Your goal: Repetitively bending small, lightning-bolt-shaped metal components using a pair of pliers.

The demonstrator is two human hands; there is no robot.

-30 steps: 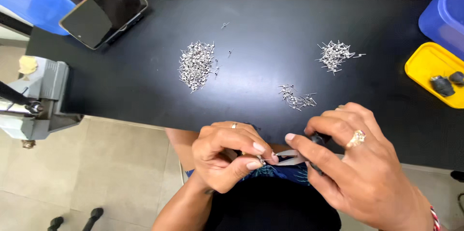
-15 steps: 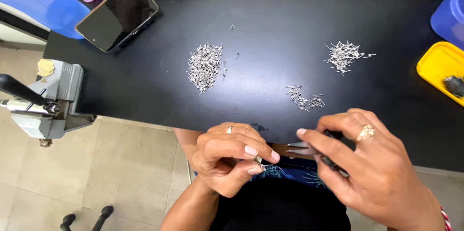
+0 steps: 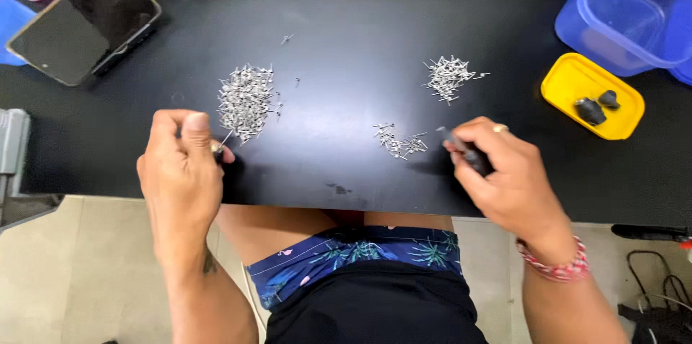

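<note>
Pin (image 3: 222,142) in left hand (image 3: 180,171), tip up-right

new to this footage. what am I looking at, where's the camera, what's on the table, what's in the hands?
There is no machine here: a person works with two bare hands. The camera sits on the person's head and looks down, so the forearms and lap show at the bottom.

The surface is a black table. On it lie three heaps of small metal pins: a large pile on the left, a smaller pile on the right and a little scatter near the front. Further out are a phone, a yellow tray with two dark parts, and a blue plastic tub.

The left hand pinches one thin pin at the edge of the large pile. The right hand, with a ring, has its grip on a slim dark tool pointing at the scatter. What kind of tool is hard to tell.
</note>
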